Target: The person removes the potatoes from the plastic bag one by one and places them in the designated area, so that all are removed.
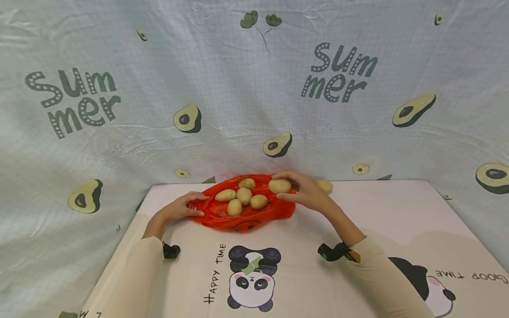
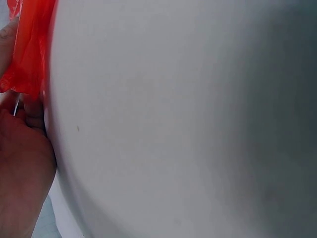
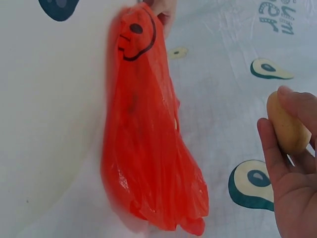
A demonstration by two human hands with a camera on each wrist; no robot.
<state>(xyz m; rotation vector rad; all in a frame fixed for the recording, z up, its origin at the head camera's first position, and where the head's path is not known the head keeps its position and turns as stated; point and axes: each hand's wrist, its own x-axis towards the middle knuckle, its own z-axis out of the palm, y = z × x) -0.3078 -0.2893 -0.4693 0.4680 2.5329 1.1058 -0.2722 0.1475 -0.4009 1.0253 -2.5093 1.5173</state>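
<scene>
Apparently left fingers [image 1: 195, 196] gripping bag [image 3: 141, 129], right fingers [image 3: 271, 151] potato [image 3: 286, 124], lone potato [image 1: 326, 186] head-view only.

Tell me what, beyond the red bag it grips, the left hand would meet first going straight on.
Probably the leftmost potato in the head view, lying in the red bag: the left hand points toward it, though depth is unclear and the bag might bunch up between them.

Rumpled red bag [image 1: 278, 213] around five yellow potatoes [image 1: 244, 195], sixth potato [image 1: 280, 186] between right-hand fingers [image 3: 270, 148].
</scene>
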